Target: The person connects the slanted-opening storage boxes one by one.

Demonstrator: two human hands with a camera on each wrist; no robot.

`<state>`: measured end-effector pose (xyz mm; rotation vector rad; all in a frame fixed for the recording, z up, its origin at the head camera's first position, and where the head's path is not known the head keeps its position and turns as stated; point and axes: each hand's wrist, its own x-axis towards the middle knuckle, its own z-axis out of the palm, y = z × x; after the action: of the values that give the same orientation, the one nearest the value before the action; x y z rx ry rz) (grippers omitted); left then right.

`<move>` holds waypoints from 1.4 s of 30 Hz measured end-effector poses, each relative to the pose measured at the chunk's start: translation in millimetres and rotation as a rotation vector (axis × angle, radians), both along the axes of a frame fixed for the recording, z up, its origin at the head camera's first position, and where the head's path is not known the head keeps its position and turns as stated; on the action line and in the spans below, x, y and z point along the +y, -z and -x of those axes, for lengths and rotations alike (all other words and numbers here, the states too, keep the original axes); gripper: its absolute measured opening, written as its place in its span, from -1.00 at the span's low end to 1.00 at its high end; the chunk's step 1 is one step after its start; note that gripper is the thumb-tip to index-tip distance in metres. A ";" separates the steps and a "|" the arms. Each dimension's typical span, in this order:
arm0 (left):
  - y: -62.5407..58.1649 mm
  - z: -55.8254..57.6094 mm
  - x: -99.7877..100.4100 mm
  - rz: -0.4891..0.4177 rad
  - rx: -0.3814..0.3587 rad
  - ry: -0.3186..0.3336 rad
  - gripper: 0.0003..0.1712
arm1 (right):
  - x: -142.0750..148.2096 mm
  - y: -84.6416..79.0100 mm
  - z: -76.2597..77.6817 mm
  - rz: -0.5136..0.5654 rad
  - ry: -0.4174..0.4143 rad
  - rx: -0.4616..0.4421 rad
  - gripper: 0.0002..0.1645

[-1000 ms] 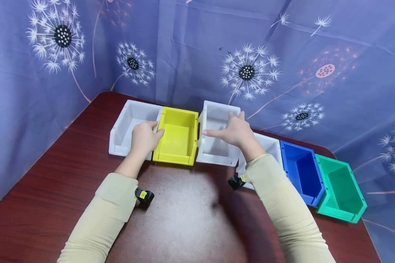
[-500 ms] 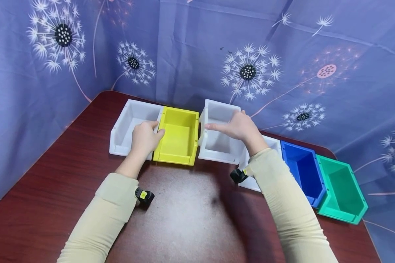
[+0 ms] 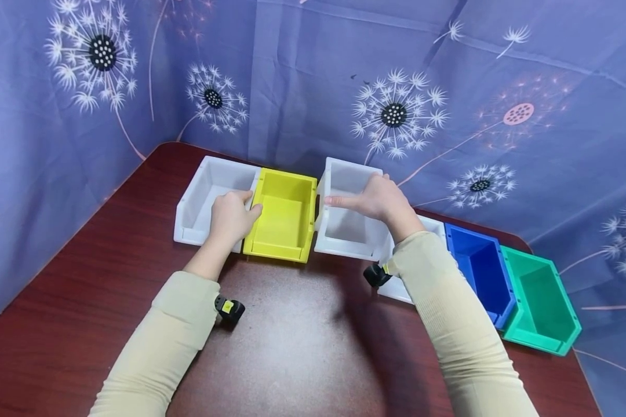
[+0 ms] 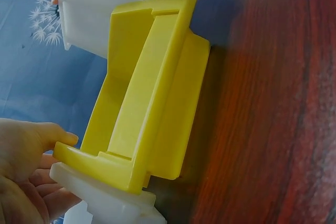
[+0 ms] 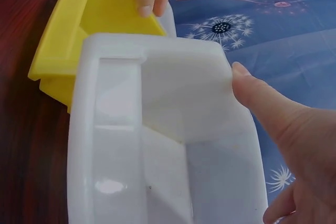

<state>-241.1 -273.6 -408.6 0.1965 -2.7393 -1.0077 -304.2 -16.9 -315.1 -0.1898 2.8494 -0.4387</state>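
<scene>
In the head view my left hand (image 3: 231, 217) reaches over the wall between the leftmost white bin (image 3: 191, 236) and the yellow bin (image 3: 280, 252). Its thumb is inside the yellow bin's near edge and the fingers lie on the white side, pinching the two adjoining rims, as the left wrist view also shows. My right hand (image 3: 378, 202) spans another white bin (image 3: 346, 248), gripping it with the thumb at its left rim and fingers at the right side. This bin appears raised above its neighbours. In the right wrist view its inside is bare; part of the fingers is hidden.
Right of the held bin stand another white bin (image 3: 396, 289), partly behind my right forearm, a blue bin (image 3: 480, 278) and a green bin (image 3: 542, 295). All line the back of the dark red table (image 3: 83, 313). A blue dandelion-print curtain (image 3: 302, 87) hangs behind.
The gripped white bin and my right hand have shifted slightly right and away; the right thumb has moved along its rim. My left hand stays at the yellow and white rims.
</scene>
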 end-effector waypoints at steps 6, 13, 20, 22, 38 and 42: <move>-1.6 0.0 -0.3 -0.007 -0.008 0.004 -0.49 | -4.5 -6.8 1.2 -0.053 0.003 -0.023 0.26; 1.3 -1.1 0.9 -0.014 0.009 -0.012 -0.49 | -8.8 -2.4 6.4 -0.011 0.035 -0.128 0.10; 0.7 -2.8 2.8 -0.010 0.016 -0.009 -0.49 | -4.1 15.7 9.2 -0.035 0.017 -0.070 0.20; -0.1 -3.1 2.1 -0.013 0.020 -0.011 -0.49 | -4.8 15.8 9.8 -0.038 0.004 -0.048 0.38; 0.7 -4.0 -3.4 -0.028 -0.002 0.037 -0.49 | 1.0 27.8 29.8 -0.003 -0.372 -0.024 0.34; -0.5 -4.2 -3.4 -0.025 -0.003 0.040 -0.49 | -1.1 25.0 31.2 -0.016 -0.362 -0.039 0.35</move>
<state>-237.0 -276.9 -408.0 0.1482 -2.7454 -1.0528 -335.3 -18.0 -340.1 -0.6716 2.6964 -0.3383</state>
